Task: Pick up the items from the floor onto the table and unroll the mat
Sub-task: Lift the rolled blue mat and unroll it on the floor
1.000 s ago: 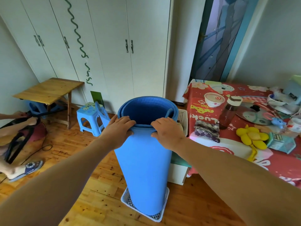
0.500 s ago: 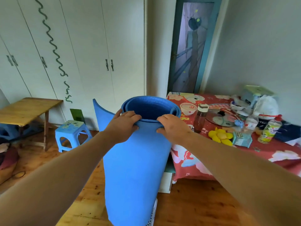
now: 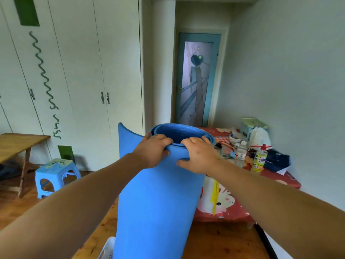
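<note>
A rolled blue foam mat [image 3: 156, 202] stands upright in front of me, its open top rim facing up. My left hand [image 3: 152, 151] and my right hand [image 3: 197, 156] both grip the near side of that rim, fingers hooked inside. A loose outer flap of the mat sticks out on the left. Behind and to the right is the table [image 3: 274, 176] with a red patterned cloth, carrying bottles, a bowl and a white bag. The mat hides the table's left part.
A white plastic basket [image 3: 107, 249] lies on the wooden floor at the mat's foot. A blue plastic stool [image 3: 56, 171] and a wooden side table [image 3: 16, 144] stand at left before white wardrobes. A blue-framed glass door [image 3: 197, 79] is behind.
The mat has risen out of the basket while both hands keep hold of its rim. Its outer flap has sprung loose on the left. My view has tilted up and to the right.
</note>
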